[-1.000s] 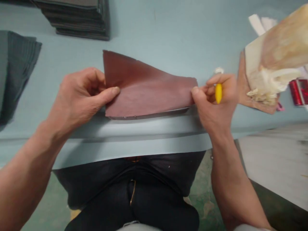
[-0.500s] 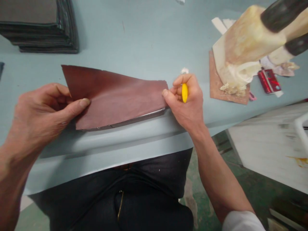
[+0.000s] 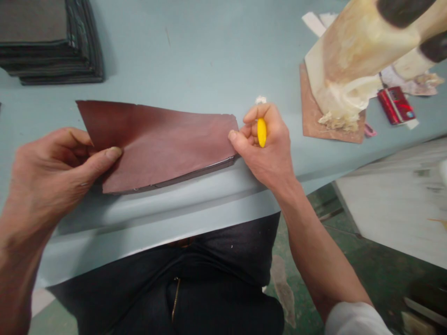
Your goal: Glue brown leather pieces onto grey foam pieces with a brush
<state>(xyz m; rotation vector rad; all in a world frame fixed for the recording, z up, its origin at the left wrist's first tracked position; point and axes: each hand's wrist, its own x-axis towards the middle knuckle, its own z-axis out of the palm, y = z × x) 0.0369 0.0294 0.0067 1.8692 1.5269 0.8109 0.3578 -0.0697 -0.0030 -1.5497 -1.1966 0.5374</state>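
Note:
A reddish-brown leather piece lies near the front edge of a pale blue table, with a dark layer showing under its near edge. My left hand pinches the piece's left end, thumb on top. At the right end my right hand is closed around a small yellow tool, and its thumb and fingertips grip the leather's edge.
A stack of dark sheets sits at the back left. At the right stands a glue-crusted pot with brushes on a brown scrap, with a red packet beside it. A white surface lies lower right.
The view has swung right, so the leather piece and both hands sit further left in frame. Both hands keep their grip on the piece's ends.

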